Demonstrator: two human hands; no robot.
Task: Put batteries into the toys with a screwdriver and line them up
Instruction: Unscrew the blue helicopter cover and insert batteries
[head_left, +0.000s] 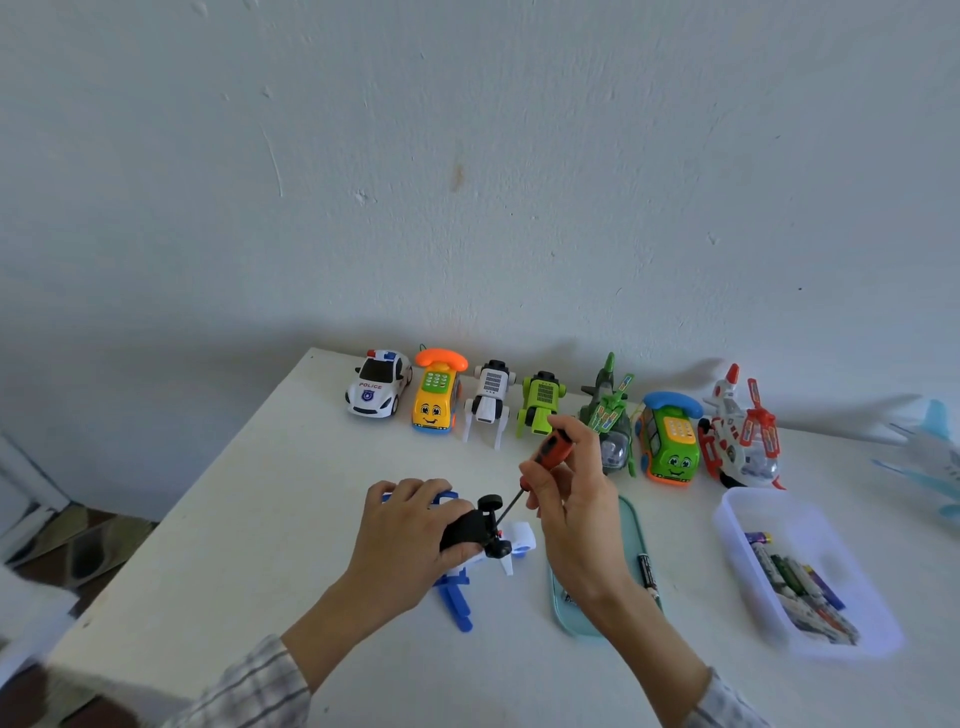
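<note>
Blue and white plastic shows under the left hand (410, 525), which grips the toy (470, 540) being worked on, turned belly-up on the near middle of the white counter (249, 493), its black wheels uppermost. Just to the right, the right hand (563, 488) pinches the orange-and-black screwdriver (550, 449), its thin shaft slanting down into the toy's underside. If the tip sits badly in the screw, it may slip out and jab the left hand's fingers, or chew the screw head. A freed screw is tiny; it could roll off unseen. Further right, a loose battery (648, 571) lies on a teal tray (631, 525), and a clear tub (769, 519) holds more. Along the far edge, a row of toys (540, 400) stands lined up; a careless elbow could topple them.
</note>
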